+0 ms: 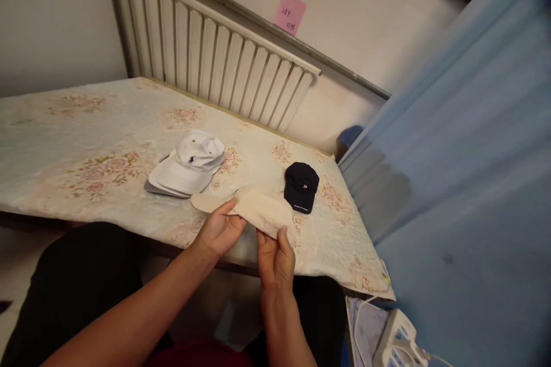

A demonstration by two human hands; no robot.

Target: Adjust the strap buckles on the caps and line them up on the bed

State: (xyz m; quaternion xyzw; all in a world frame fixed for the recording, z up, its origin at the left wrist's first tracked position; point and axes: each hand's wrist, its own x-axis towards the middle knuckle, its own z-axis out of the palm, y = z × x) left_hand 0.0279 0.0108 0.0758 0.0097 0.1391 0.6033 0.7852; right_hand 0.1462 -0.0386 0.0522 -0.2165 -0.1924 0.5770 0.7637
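Both my hands hold a beige cap [258, 209] just above the near edge of the table. My left hand [220, 230] grips it from the left, near the flat brim that sticks out leftwards. My right hand [275, 258] pinches the lower right edge of the folded crown, fingers closed on the fabric. A white cap [191, 165] lies on the table behind the brim, on top of a grey one. A small dark navy cap [301, 185] lies to the right, close to the beige cap.
The table carries a pale floral cloth [86, 155]. A white radiator [215, 51] runs along the wall behind, with a pink sticky note [290, 13] above it. A blue curtain [465, 172] hangs at the right. A white device [398, 344] sits on the floor below.
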